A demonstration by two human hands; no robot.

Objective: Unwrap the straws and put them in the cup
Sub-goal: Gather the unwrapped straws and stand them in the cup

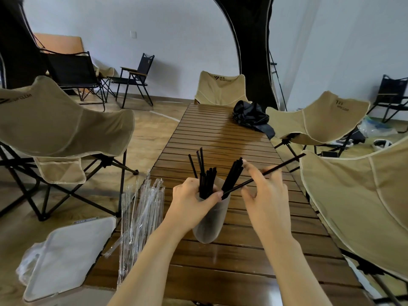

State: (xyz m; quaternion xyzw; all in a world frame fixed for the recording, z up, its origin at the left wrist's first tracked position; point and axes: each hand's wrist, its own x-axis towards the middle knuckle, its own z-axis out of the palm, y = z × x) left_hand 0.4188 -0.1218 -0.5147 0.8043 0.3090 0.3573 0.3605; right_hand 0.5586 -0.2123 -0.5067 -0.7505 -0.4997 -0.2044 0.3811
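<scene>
1. Slatted brown wood forms the table (220, 140) I'm working over. Beige fabric camp chairs (66, 120) stand around it and the walls behind are pale.
2. My left hand (192, 202) is wrapped round the rim of the cup (209, 224), thumb across its mouth. The cup stands on the slats right under that hand.
3. My right hand (265, 195) holds one loose straw (284, 163) among its fingers, the index finger stretched toward the bunch. I can't read the exact pinch.
4. The relation that matters is the loose straw's long axis. It runs from up and beyond my right hand down toward my left, and its near tip sits at the cup mouth, just beside the left thumb. The right hand is the one to feed it. I judge it must tip steeper to slide in.
5. The standing straws (207, 177) fan apart in two clumps, thin, stiff and matte black. The cup is frosted, translucent plastic that tapers to its base. It is probably light, so the left hand's grip matters.
6. Clear crinkly wrappers (141, 213) lie heaped outboard of my left hand at the table's edge. I can't tell whether any of them is still full.
</scene>
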